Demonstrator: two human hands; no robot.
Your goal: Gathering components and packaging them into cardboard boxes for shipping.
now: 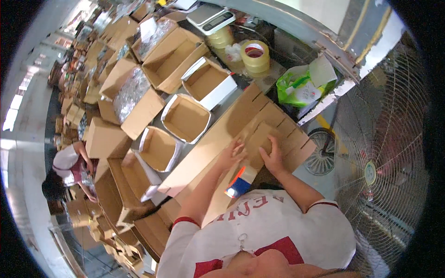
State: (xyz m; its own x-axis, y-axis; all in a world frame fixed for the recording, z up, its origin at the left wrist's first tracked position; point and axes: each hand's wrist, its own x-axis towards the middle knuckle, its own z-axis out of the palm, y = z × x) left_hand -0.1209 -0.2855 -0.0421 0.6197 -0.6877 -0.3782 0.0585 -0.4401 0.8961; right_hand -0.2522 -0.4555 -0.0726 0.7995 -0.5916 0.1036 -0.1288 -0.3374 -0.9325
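Flat slotted cardboard sheets [236,111] lie in front of me on the table. A smaller brown cardboard piece [260,137] rests on them between my hands; I cannot tell whether it is folded. My left hand [233,154] is at its left side, fingers bent and apart. On its right side lies my right hand [272,156], its thumb spread away from the fingers. Close to my body, just below the left hand, is a blue and orange tape dispenser [239,183] with a tan roll, and neither hand holds it.
Small open boxes [187,118] stand left of the sheets, before a carton of clear plastic pieces [132,95]. Tape rolls [255,56], a scale [211,19] and a green bag [299,88] are farther back. A fan [370,173] stands right; another person [67,160] works left.
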